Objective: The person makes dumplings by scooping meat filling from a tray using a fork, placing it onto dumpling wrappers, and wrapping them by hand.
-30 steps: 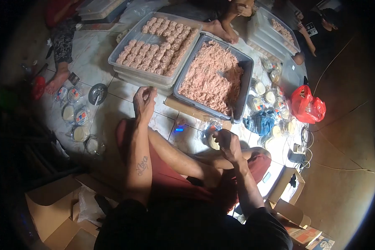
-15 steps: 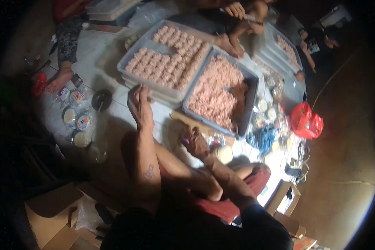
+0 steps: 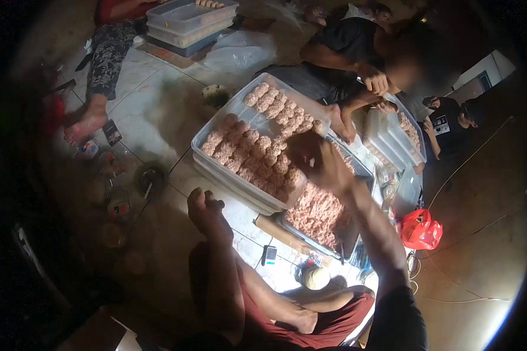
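Note:
My right hand [image 3: 325, 164] is over the near right corner of a clear plastic tub [image 3: 257, 206], with its fingers curled in shadow. Something pinkish shows at its fingers, too dark to name. Rows of raw meatballs [image 3: 246, 149] fill much of this tub, with a bare gap between them. Under my right forearm, a grey tub [image 3: 366, 175] holds loose ground meat [image 3: 319, 213]. My left hand [image 3: 208, 213] is just off the clear tub's near left side, fingers curled in; its palm is hidden.
A small device [image 3: 269, 255] and a round pale-topped container [image 3: 317, 278] are on the tiles before my legs. More stacked tubs [image 3: 190, 26] stand at the back left, others [image 3: 392, 137] at the right. A red plastic bag [image 3: 421, 230] lies right; other people sit around.
My right hand has risen from beside the cardboard at the tubs' near edge to above the meatball tub. My left fingers have gone from stretched to curled. The camera view has shifted.

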A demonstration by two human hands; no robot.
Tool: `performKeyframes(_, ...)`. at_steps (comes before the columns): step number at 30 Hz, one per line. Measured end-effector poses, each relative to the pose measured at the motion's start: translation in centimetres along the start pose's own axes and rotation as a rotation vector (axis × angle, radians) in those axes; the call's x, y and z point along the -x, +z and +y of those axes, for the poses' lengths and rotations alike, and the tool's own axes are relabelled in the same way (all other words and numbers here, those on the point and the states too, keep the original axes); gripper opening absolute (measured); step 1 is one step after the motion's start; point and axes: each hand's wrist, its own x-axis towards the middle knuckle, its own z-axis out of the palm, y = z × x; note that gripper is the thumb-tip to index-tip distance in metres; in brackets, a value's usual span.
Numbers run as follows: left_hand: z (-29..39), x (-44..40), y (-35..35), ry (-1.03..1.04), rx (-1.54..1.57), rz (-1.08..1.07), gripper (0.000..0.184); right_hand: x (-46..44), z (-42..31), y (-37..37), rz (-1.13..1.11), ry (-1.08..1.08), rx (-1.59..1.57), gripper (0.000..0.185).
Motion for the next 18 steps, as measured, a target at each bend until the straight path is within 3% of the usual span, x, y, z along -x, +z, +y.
performKeyframes(3,0.0,-0.4,0.1,-0.01,-0.053,0.037,0.009,-6.4,10.2,3.0,0.001,-0.229,0.26,0.017)
performKeyframes(5,0.2,-0.7,0.1,-0.049,-0.032,0.089,0.007,-9.9,12.3,4.4,-0.107,-0.191,0.209,0.017)
performKeyframes(8,0.4,-1.1,-0.2,-0.063,-0.007,0.085,0.007,-12.1,13.6,7.2,-0.309,-0.161,0.244,0.02)
performKeyframes(10,0.6,-1.2,0.0,-0.059,-0.021,0.087,0.008,-12.9,13.7,8.9,-0.404,0.123,0.266,0.02)
performKeyframes(12,0.6,-1.1,0.0,-0.061,-0.042,0.09,0.009,-13.9,14.0,9.5,-0.536,0.117,0.292,0.023)
performKeyframes(15,0.2,-0.9,0.1,-0.067,-0.031,0.056,0.008,-13.9,14.5,9.8,-0.765,0.004,0.569,0.028)
performKeyframes(18,-0.3,-1.2,0.1,-0.065,-0.037,-0.017,0.007,-13.0,14.4,8.6,-0.737,-0.069,0.55,0.033)
